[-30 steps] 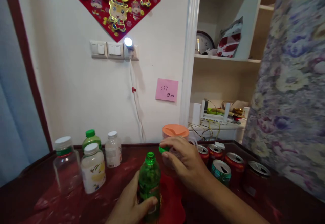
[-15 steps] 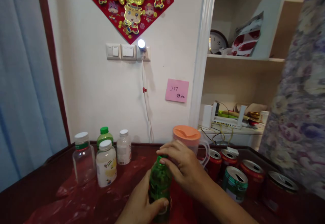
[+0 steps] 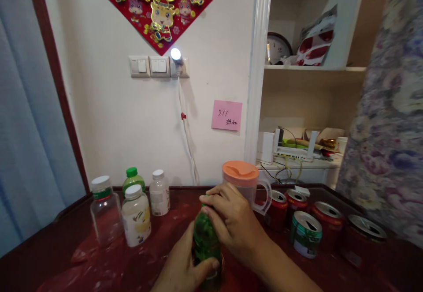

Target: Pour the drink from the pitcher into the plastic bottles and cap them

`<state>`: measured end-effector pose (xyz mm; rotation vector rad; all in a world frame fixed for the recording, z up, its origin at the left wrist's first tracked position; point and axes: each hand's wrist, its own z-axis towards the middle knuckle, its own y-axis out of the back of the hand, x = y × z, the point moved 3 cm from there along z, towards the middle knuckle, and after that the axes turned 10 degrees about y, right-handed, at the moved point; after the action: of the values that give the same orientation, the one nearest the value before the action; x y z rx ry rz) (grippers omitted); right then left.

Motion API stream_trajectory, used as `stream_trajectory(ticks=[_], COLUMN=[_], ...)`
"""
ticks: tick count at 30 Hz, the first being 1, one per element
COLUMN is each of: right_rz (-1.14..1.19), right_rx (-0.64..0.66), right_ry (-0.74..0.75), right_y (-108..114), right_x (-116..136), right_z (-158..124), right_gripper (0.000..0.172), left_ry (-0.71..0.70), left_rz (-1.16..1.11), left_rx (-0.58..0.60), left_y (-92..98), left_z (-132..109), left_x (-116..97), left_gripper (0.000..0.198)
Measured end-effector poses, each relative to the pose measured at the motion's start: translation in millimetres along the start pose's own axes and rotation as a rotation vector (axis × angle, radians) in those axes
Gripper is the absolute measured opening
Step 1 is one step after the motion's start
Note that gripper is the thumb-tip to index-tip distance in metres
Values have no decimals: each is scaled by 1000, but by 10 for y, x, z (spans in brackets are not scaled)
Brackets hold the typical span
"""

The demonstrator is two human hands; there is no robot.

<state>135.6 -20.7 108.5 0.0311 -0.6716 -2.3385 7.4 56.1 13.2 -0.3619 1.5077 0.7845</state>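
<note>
On the table, front centre: green translucent plastic bottle (image 3: 205, 243), upright on a red plastic sheet (image 3: 158, 239) spread over the dark wooden table (image 3: 39, 256).
Left hand (image 3: 185, 270): wrapped around the bottle's lower body, thumb across the front in a firm, closed grasp.
Right hand (image 3: 231, 223): clenched over the bottle's neck and mouth from above, fingers curled round the top; the cap is hidden beneath them.
Behind the right hand: clear plastic jug with an orange lid (image 3: 243, 181), handle turned to the right, just beside the knuckles.
Right of the jug: cluster of opened drink cans, with red aluminium cans (image 3: 277, 210) behind and one green-and-white aluminium can (image 3: 304, 234) in front.
Left rear: four capped containers in a close group, well apart from both hands – clear jar with a white lid (image 3: 105, 215), pale bottle with a white cap and yellow label (image 3: 136, 217), green-capped bottle (image 3: 132, 179), small clear bottle with a white cap (image 3: 159, 193).
Wall: pink sticky note (image 3: 226, 115), white switch panel (image 3: 148, 66), red-and-gold paper decoration (image 3: 157, 5).
Right edge: floral fabric (image 3: 386, 120).
</note>
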Motion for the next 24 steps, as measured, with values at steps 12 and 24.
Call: stream_trajectory(ticks=[12, 24], right_rz=[66, 281], right_rx=[-112, -124], right_ry=[-82, -142], right_y=[-59, 12], right_x=[1, -30], right_z=[-82, -83], right_gripper=[27, 33], left_ry=[-28, -23], left_rz=[-1, 89], left_rx=[-30, -34], left_y=[25, 28], left_z=[22, 26], left_x=[60, -14], left_gripper=[75, 77])
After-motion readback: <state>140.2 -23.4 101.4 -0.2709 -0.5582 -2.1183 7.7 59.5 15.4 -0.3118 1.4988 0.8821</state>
